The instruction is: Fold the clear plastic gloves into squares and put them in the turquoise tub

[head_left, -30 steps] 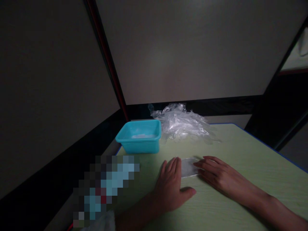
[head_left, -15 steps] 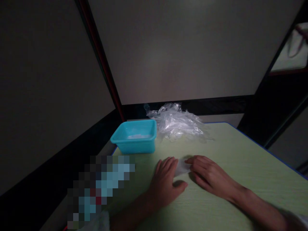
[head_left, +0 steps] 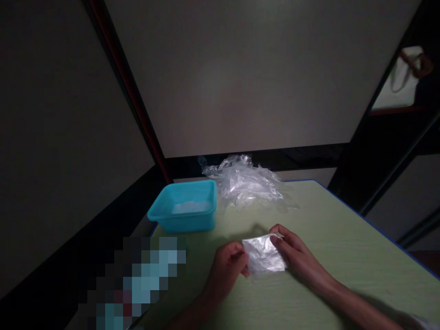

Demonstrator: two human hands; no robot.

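Note:
A small folded clear plastic bag (head_left: 264,255) is stretched between my two hands, tilted up a little over the pale green table (head_left: 330,238). My left hand (head_left: 228,263) pinches its left edge, fingers curled in. At the upper right corner, my right hand (head_left: 292,250) grips it with the thumb on top and the fingers behind. Light glints off the creased plastic. Beyond my left hand stands a turquoise plastic basin (head_left: 187,223) with something whitish lying flat in the bottom.
A loose heap of crumpled clear plastic bags (head_left: 247,183) lies at the table's far edge, near the wall panel (head_left: 240,91). A pixelated patch hides the left side of the table. A white bag (head_left: 400,82) is at the far right.
Both hands were down at the table around the plastic, the left one spread. Now they hold it up by its sides. The view has shifted slightly.

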